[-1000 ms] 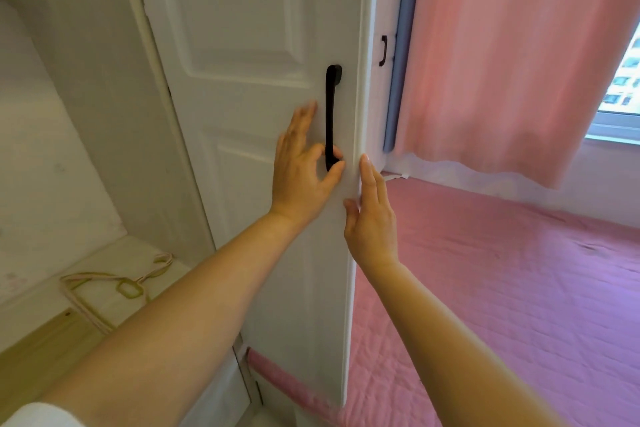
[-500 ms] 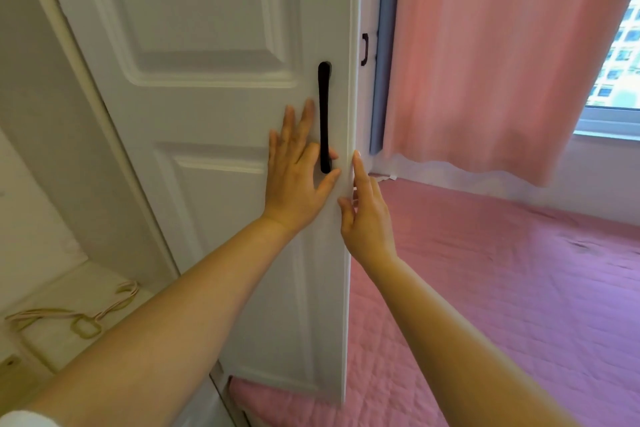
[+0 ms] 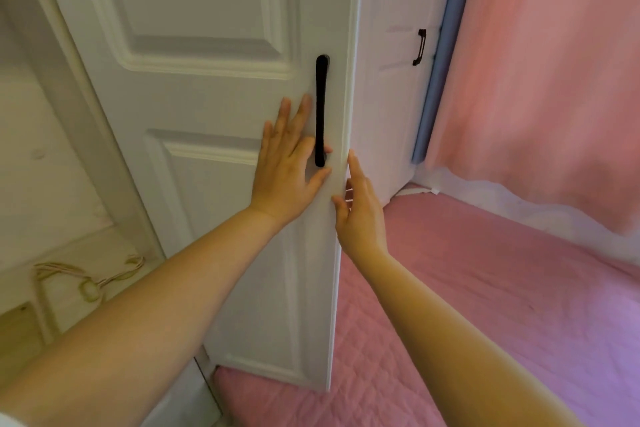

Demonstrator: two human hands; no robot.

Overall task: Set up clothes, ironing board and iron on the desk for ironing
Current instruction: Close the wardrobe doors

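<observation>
Bedroom corner, head view. White panelled wardrobe door [image 3: 194,87], standing ajar; top and hinge side cut off by the frame; bottom edge hangs over the pink quilted bed cover [image 3: 485,288]. Black vertical door handle [image 3: 321,111], its lower end partly covered by the left thumb.

Left hand [image 3: 284,177]: fingers straight, palm flat against the door face just left of the handle; grip wide, holding nothing. Right hand [image 3: 362,215]: fingers extended along the door's free edge, thumb on the front face, fingertips partly hidden behind the edge; grip relaxed, not closed round anything.

Second door [image 3: 394,80] behind, with a small dark handle [image 3: 420,47]; its far side hidden by a blue strip and the pink curtain [image 3: 554,80], which fills the right. Pale cord [image 3: 86,279] with a small loop, lying on a light shelf [image 3: 55,253] at lower left; blurred, its make cannot be told. Wardrobe interior hidden behind the door.

Clothes, ironing board and iron: none of them can be seen anywhere in view.

Against the earlier frames: both hands keep the same hold on the door; the view has swung left, so the window at far right has dropped out and the second door shows more fully.
</observation>
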